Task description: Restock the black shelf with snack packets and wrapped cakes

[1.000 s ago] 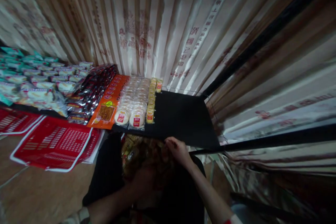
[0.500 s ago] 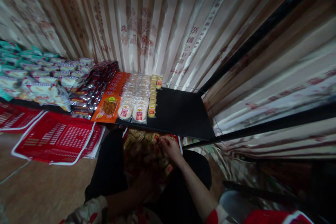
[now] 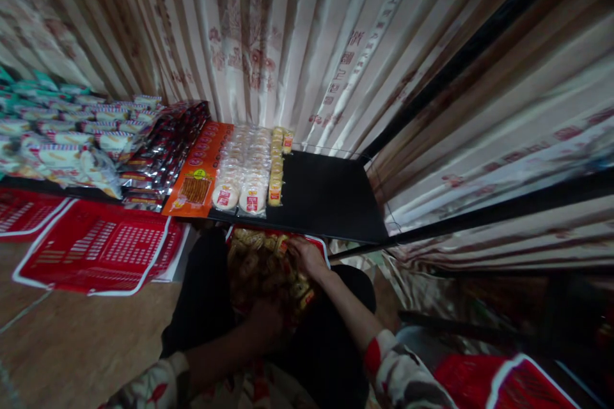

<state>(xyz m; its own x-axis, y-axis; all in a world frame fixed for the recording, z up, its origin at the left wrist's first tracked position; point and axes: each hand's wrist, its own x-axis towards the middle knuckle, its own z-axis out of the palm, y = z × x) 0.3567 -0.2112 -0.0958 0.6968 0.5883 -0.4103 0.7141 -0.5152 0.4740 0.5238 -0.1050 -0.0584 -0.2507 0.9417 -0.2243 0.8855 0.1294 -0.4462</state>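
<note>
A red basket with a white rim (image 3: 317,241) sits between my knees, filled with small gold-wrapped snack packets (image 3: 252,249). My right hand (image 3: 307,257) is at the basket's far right side. Its fingers are curled together against one of the gold packets near the top. Lower down, in deep shadow, my left hand (image 3: 268,321) reaches over the near part of the basket; its fingers are too dark to make out. On the black shelf ahead stands a row of yellow snack packets (image 3: 276,169), beside two rows of round white crackers in clear wrap (image 3: 252,195).
Left along the black shelf (image 3: 330,195) are an orange snack bag (image 3: 192,188), dark red packets (image 3: 165,147) and white-and-blue bags (image 3: 71,156). Red baskets (image 3: 100,246) stand below on the left; another red basket (image 3: 480,377) is at lower right. Pleated curtains hang behind.
The view has shifted slightly. My right hand has moved a little left, closer to the gold packets at the basket's far side. My left hand stays low over the basket.
</note>
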